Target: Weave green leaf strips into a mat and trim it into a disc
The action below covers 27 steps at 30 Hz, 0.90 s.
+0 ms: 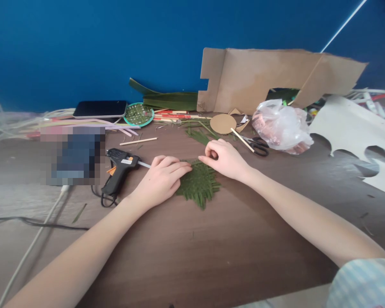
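A woven mat of green leaf strips point(199, 186) lies on the brown table point(192, 252). My left hand point(162, 179) rests flat on the mat's left side, fingers stretched out and pressing it down. My right hand point(223, 157) is at the mat's upper right edge, fingers curled in a pinch on a leaf strip there. A black glue gun point(119, 169) lies just left of my left hand, nozzle pointing toward it.
Scissors point(258, 145), a cardboard disc point(222, 123) and a plastic bag point(280, 126) lie behind my right hand. Cut cardboard point(269, 77) leans on the blue wall. A phone point(99, 109), a round woven piece point(138, 114), leaves point(171, 100), sticks and cables sit at left.
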Tool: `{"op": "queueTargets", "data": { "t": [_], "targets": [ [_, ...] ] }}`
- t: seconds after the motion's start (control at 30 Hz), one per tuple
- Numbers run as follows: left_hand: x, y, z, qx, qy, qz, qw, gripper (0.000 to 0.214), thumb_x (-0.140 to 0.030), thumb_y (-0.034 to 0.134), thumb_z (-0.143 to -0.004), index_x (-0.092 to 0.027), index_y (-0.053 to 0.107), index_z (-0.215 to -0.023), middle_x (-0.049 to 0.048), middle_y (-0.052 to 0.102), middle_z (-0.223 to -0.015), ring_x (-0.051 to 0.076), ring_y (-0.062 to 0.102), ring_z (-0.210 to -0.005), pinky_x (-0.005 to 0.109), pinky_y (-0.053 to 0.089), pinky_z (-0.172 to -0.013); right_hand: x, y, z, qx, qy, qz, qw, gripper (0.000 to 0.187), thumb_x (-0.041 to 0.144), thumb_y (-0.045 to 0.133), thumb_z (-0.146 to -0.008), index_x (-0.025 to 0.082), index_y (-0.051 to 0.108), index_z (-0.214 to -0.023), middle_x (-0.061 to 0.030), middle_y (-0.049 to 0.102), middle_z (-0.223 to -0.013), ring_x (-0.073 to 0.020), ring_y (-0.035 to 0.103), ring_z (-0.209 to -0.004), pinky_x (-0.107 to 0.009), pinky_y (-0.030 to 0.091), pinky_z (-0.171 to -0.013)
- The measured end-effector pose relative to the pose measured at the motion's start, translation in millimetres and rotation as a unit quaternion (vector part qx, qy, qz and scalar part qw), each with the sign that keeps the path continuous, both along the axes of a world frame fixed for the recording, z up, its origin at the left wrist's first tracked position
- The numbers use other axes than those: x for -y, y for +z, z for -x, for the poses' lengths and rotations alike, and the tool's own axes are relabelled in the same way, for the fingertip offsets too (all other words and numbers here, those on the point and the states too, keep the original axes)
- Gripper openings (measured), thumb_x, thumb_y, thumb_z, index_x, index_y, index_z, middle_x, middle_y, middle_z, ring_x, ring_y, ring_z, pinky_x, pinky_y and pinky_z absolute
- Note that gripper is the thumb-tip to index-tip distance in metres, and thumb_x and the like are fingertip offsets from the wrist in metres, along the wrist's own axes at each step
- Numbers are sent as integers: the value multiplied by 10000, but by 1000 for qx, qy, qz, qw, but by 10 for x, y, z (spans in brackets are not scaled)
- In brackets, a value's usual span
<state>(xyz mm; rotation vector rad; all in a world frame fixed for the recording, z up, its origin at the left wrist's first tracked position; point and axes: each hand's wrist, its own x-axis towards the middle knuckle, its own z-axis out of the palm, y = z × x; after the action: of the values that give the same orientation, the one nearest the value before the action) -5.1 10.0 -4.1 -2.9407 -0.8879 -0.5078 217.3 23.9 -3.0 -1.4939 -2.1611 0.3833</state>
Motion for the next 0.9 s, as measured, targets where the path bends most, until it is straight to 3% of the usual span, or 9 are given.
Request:
{"op": "queueTargets", "data": {
  "t": [0.23, 0.4, 0.53, 0.9],
  "targets": [
    [2, 7, -11, -7, 4, 4, 1000, 375, -59, 384, -815, -186, 595, -1098, 50, 667, -1122, 218, 551, -996, 398, 362, -880, -36, 24, -58, -4, 35, 40, 999, 328, 295, 575, -811, 194, 398, -553, 11, 426, -607, -152, 398, -660, -292, 311, -644],
    [-1, 27, -15, -14, 1, 8, 1000, 385, -56, 384, -807, -173, 588, -1111, 54, 658, -1135, 222, 541, -1001, 398, 359, -881, -31, 71, -1, -74, 35, 38, 996, 293, 291, 556, -821, 189, 436, -574, 18, 426, -610, -137, 407, -642, -279, 319, -628],
    [0, 41, -22, -24, 2, 16, 1000, 442, -45, 396, -784, -190, 568, -1165, 53, 639, -1172, 229, 527, -1018, 408, 346, -894, 2, 133, 116, -157, 60, 27, 985, 239, 309, 551, -828, 183, 500, -632, 2, 522, -698, -138, 461, -706, -281, 349, -674],
    [-10, -3, -45, -6, 18, 19, 1000, 532, -10, 389, -734, -171, 512, -1226, 73, 666, -1080, 227, 534, -996, 411, 341, -913, 43, 157, 242, -216, 90, 82, 969, 153, 293, 530, -842, 183, 573, -745, 4, 611, -784, -135, 515, -763, -286, 379, -716]
  ]
}}
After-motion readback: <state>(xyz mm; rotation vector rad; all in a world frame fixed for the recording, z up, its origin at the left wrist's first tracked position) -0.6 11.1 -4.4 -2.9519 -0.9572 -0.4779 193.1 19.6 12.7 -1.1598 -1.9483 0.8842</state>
